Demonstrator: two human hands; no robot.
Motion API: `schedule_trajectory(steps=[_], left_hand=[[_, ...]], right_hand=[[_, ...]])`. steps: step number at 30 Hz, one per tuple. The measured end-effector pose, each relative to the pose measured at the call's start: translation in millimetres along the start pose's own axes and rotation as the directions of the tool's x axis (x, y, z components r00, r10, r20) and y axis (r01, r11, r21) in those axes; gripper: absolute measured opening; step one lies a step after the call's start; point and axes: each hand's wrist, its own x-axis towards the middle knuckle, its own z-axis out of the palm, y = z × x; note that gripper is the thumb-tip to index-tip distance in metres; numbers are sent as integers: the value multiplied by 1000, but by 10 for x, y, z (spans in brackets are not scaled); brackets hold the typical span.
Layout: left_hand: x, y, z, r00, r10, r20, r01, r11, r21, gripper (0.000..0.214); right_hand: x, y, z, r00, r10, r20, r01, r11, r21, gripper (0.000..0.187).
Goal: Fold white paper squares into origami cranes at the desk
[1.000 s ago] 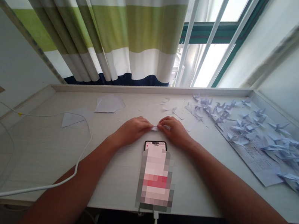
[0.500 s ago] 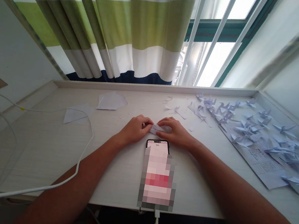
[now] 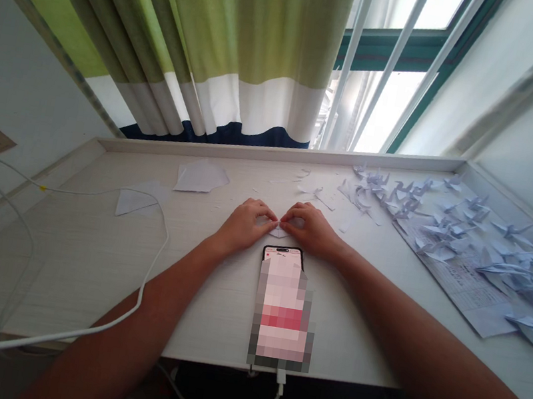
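Note:
A small folded piece of white paper lies on the desk just beyond the phone, mostly covered by my fingers. My left hand pinches it from the left with thumb and fingertips. From the right, my right hand pinches the same paper, its fingertips almost meeting those of the left. Directly below the hands a phone rests face up with its screen lit and blurred.
Many folded paper cranes spread over the right side, some on a printed sheet. White paper sheets lie at the back left, paper scraps behind the hands. A white cable loops across my left forearm.
Both hands have drawn together at the fingertips over the paper, covering more of it. Less of the paper shows on the right. The view has shifted slightly.

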Motion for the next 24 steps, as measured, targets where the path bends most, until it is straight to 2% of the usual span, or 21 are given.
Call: schedule_trajectory(steps=[8, 12, 15, 17, 21, 24], left_hand=[[11, -8, 8, 995, 96, 3, -96, 995, -2, 12], [1, 21, -1, 992, 105, -72, -113, 988, -106, 13], [-12, 74, -6, 991, 56, -120, -77, 980, -184, 10], [-20, 105, -1, 994, -14, -106, -17, 958, -287, 11], [-30, 129, 21, 995, -91, -45, 55, 858, -511, 17], [-34, 131, 16, 993, -115, -33, 73, 801, -594, 20]], right_hand=[[-28, -4, -44, 996, -83, -14, 84, 996, 30, 13], [-56, -43, -117, 1000, -24, -19, 28, 968, 249, 18], [-67, -75, -146, 1000, 15, -9, -10, 912, 411, 25], [-72, -91, -146, 1000, 16, -1, -14, 881, 474, 25], [-79, -131, -114, 997, 66, -37, -35, 837, 545, 21], [-82, -182, -96, 990, 120, -78, -52, 809, 585, 18]])
